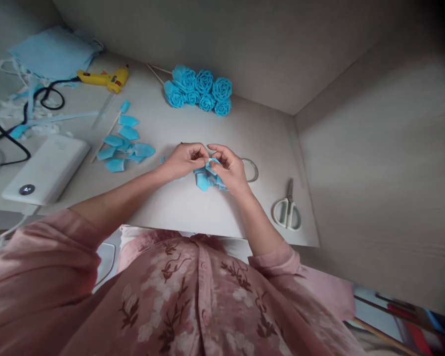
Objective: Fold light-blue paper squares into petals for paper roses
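My left hand (187, 158) and my right hand (229, 167) meet over the middle of the table. Between their fingertips is a small blue fabric petal (212, 163), pinched from both sides. Just below the hands lie more cut blue petals (202, 182), partly hidden by my fingers. A ring-shaped roll of tape (252, 170) shows from behind my right hand. To the left, a loose group of blue petals (128, 132) lies beside a thin wooden stick tipped with a blue piece (125, 106).
Finished blue fabric roses (203, 89) on sticks lie at the back. A yellow glue gun (107, 78), blue face masks (55, 52), a black cable and a white power bank (48, 168) occupy the left. White-handled scissors (287, 212) rest near the right edge. Walls stand behind and right.
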{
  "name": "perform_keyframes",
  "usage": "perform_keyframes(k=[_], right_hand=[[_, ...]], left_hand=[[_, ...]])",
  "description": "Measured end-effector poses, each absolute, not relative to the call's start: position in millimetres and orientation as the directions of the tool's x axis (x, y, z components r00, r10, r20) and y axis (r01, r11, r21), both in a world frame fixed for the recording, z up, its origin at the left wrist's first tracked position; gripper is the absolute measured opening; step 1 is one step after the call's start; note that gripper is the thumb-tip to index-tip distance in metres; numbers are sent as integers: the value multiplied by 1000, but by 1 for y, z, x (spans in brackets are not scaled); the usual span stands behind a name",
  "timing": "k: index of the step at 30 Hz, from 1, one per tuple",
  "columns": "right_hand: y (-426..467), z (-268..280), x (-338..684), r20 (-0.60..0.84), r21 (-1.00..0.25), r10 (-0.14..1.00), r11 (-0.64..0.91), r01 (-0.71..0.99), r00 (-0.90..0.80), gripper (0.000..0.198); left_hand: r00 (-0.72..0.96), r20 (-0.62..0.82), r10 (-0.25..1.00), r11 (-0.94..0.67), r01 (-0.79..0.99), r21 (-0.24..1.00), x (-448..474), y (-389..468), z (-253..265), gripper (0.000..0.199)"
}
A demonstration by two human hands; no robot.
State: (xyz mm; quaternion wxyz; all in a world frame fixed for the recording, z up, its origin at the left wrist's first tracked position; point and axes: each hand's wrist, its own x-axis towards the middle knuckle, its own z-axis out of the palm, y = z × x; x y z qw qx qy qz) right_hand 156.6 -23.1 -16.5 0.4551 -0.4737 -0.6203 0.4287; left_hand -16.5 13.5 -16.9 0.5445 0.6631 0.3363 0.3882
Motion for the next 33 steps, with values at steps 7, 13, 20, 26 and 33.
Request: perform_keyframes(k=[7, 13, 20, 26, 33], right_hand=[[-21, -13, 162, 109, -986, 978, 129, 103, -177, 45], [-20, -15, 160, 127, -978, 982, 148, 150, -136, 49], [-21, -19, 157, 142, -973, 976, 168, 159, -167, 45], [-20, -16, 164, 118, -983, 970, 144, 111, -210, 48], [-18, -10, 172, 95, -980, 959, 137, 146, -267, 55]], left_hand=[[407, 117, 906, -139, 23, 990, -16, 14, -13, 14], [426, 74, 902, -97, 34, 995, -16, 10, -6, 15], [438, 120, 891, -171, 80, 982, -16, 11, -7, 16], [429, 115, 896, -161, 72, 984, -18, 13, -7, 12], [424, 120, 898, -165, 72, 984, -19, 12, -4, 14]])
